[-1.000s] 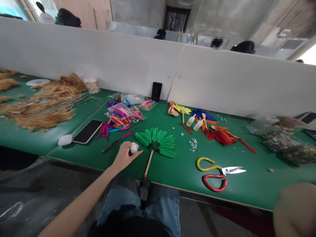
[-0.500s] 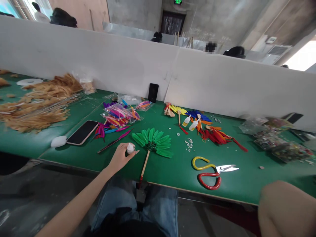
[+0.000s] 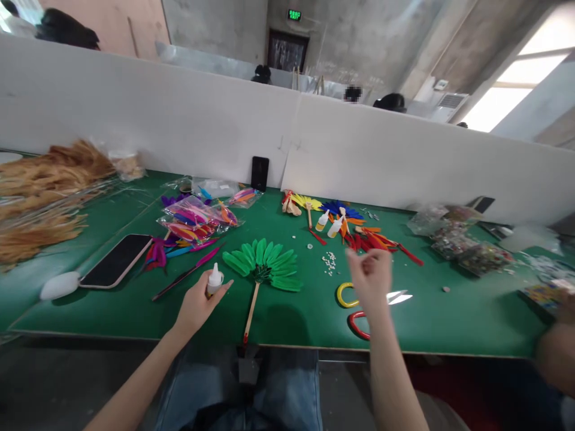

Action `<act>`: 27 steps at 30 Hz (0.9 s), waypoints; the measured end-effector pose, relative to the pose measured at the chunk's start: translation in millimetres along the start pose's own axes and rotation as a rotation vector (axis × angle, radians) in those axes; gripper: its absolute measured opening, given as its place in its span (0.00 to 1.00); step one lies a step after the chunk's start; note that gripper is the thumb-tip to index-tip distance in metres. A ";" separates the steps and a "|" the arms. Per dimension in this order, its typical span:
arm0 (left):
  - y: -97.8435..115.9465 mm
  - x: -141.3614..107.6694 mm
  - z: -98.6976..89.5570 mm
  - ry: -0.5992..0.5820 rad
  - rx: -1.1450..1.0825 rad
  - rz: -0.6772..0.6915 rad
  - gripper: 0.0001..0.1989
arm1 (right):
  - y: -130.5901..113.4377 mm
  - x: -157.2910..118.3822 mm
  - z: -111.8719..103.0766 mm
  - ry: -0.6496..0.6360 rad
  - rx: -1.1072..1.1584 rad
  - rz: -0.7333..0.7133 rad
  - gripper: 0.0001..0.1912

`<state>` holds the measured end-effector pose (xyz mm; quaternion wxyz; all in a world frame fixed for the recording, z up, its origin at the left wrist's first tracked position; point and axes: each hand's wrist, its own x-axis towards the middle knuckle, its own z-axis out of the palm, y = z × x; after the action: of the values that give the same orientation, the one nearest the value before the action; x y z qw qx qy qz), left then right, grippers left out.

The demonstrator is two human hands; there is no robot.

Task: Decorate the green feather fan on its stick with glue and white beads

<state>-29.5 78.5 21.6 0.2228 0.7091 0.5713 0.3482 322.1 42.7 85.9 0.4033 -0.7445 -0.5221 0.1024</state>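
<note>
My left hand (image 3: 197,305) is closed around a small glue bottle (image 3: 214,280) with a white pointed nozzle, held upright. To its right a green feather fan (image 3: 265,266) lies flat, its wooden handle pointing to the table's front edge. My right hand (image 3: 372,272), smeared by motion, hovers over scissors (image 3: 353,321) with one yellow and one red grip. Its fingers are curled together; whether anything small is between them is hidden. White beads (image 3: 329,262) lie scattered between the fan and my right hand.
Two more glue bottles (image 3: 335,227) stand near yellow, blue and red-orange feather fans. Bagged feathers (image 3: 193,218), a phone (image 3: 117,260) and brown fibre (image 3: 54,173) are on the left. Bead bags (image 3: 462,242) lie right. Another person's arm (image 3: 557,353) shows at the right edge.
My right hand has come into view over the scissors. My left hand still holds the glue bottle, whose nozzle now shows pointing up. The view has turned somewhat to the right.
</note>
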 end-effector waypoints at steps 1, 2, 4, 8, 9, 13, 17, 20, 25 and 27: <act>-0.6 0.3 -0.2 0.024 0.029 0.008 0.20 | 3.5 2.9 6.3 -0.021 -0.107 0.006 0.19; -1.5 0.7 -0.3 0.040 0.047 0.021 0.20 | 7.2 6.1 14.0 -0.053 -0.251 0.007 0.21; -3.2 1.9 -0.3 0.060 0.059 0.044 0.20 | 14.9 12.4 31.5 -0.121 -0.570 0.011 0.26; -5.6 5.4 -0.3 0.097 0.032 0.048 0.18 | 26.8 21.5 59.5 -0.199 -0.861 0.058 0.29; -5.9 6.5 -0.4 0.104 0.016 0.052 0.18 | 28.1 23.1 62.6 -0.218 -0.873 0.064 0.28; -6.7 11.7 -1.0 0.032 -0.074 0.059 0.15 | 25.5 28.7 59.6 -0.244 -0.854 0.077 0.23; -7.9 13.2 -1.0 -0.051 -0.148 0.011 0.15 | 3.4 30.1 38.4 -0.266 -0.735 0.082 0.22; -8.2 8.5 -2.3 -0.051 -0.199 0.014 0.17 | -36.5 21.2 11.1 -0.379 -0.088 -0.004 0.23; 11.7 -1.1 -30.4 0.127 -0.282 0.050 0.33 | -106.2 -16.8 -59.5 -0.148 0.489 -0.285 0.13; 29.9 -6.4 -54.2 0.274 -0.313 0.094 0.32 | -107.0 -41.5 -91.6 -0.125 0.613 -0.374 0.10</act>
<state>-51.2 60.4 77.1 0.2342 0.6378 0.5015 0.5357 282.3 -24.4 210.4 0.5868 -0.4728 -0.6181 0.2240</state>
